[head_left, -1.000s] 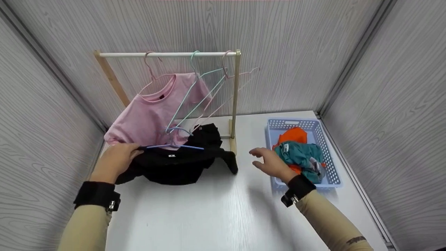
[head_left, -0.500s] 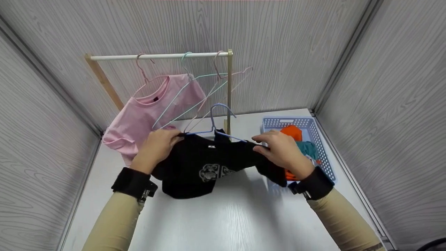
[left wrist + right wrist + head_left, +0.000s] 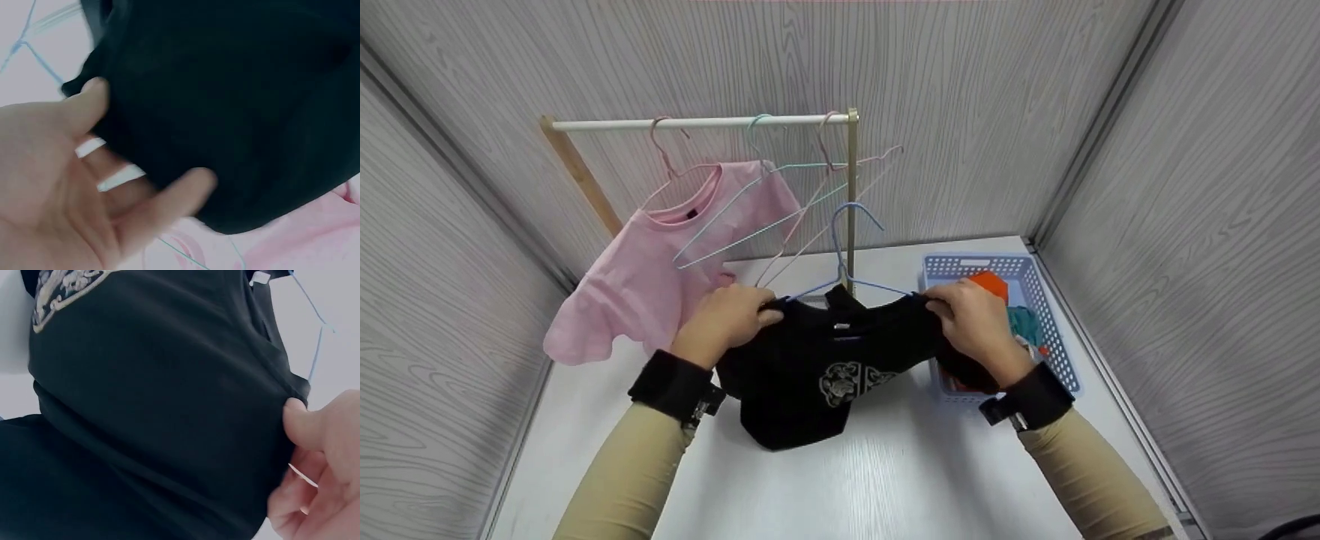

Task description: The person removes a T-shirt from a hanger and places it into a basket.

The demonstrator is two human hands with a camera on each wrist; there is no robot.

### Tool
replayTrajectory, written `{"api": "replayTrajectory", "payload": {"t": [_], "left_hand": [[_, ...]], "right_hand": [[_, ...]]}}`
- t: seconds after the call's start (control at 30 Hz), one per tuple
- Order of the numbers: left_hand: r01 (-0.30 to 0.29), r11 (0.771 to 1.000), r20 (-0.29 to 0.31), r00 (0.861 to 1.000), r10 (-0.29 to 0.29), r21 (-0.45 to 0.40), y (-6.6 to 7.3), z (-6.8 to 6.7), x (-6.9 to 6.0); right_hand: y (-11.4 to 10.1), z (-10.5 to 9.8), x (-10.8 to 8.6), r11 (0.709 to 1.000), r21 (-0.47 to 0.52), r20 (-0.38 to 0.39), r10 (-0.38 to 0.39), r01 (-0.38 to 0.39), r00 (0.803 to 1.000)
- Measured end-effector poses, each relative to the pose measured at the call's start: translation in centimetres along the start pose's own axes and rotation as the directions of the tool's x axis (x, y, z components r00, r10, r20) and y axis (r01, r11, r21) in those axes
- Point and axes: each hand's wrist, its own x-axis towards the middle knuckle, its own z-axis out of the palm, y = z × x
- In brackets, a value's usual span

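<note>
Both hands hold a black T-shirt (image 3: 795,375) up over the table by its shoulders. A blue hanger (image 3: 842,268) sits inside its neckline, with the hook standing up above the collar. My left hand (image 3: 727,315) pinches the left shoulder, and the left wrist view shows its thumb and fingers at the black cloth (image 3: 242,112). At the other shoulder, my right hand (image 3: 976,319) pinches the fabric with the thumb on the front, plain in the right wrist view. A pale printed design (image 3: 844,382) shows on the chest. The hanger's ends are hidden under the cloth.
Behind stands a rack with a white rail (image 3: 705,123). A pink T-shirt (image 3: 637,262) hangs there on a pink hanger, beside a bare mint hanger (image 3: 735,201) and a bare pink hanger (image 3: 804,217). At right, a blue basket (image 3: 1061,330) holds orange and teal clothes.
The black T-shirt has been raised and moved right, its hanger hook now upright. My right hand came from beside the basket to grip the shoulder; my left moved right. The mint hanger swung.
</note>
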Motion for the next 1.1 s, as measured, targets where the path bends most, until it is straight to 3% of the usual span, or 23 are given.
{"api": "replayTrajectory", "payload": {"t": [0.07,0.13,0.23,0.3,0.53,0.77,0.9,1.1], "left_hand": [[-0.015,1.0,0.031,0.999,0.016,-0.025,0.6,-0.1,0.2],[-0.078,0.994,0.006,0.997,0.079,-0.078,1.2,0.0,0.6],[-0.186,0.965,-0.057,0.982,0.179,-0.185,1.9,0.3,1.3],[-0.227,0.942,-0.08,0.974,0.213,-0.248,2.2,0.6,1.6],[-0.251,0.869,-0.025,0.964,0.266,-0.426,1.5,1.3,1.5],[-0.279,0.869,-0.018,0.955,0.298,-0.408,0.0,1.4,0.5],[-0.323,0.851,-0.048,0.941,0.334,-0.413,-0.8,1.4,0.1],[-0.301,0.822,-0.033,0.944,0.327,-0.484,-2.1,1.1,-0.8]], "right_hand": [[-0.1,0.8,0.1,1.0,0.003,-0.015,0.002,-0.002,1.0],[-0.3,1.5,0.2,1.0,0.01,-0.019,-0.01,0.01,1.0],[-0.7,2.2,0.3,0.999,0.023,-0.009,-0.031,0.031,0.999],[-0.9,2.5,0.3,0.999,0.038,-0.001,-0.038,0.038,0.999],[-0.6,2.4,0.0,0.992,0.118,0.056,-0.046,0.039,0.997],[1.3,2.2,-0.4,0.977,0.201,0.067,-0.091,0.076,0.994],[2.6,2.2,-0.4,0.971,0.23,0.097,-0.084,0.06,0.992],[5.0,2.6,-1.1,0.986,0.163,0.094,-0.029,0.013,0.995]]}}
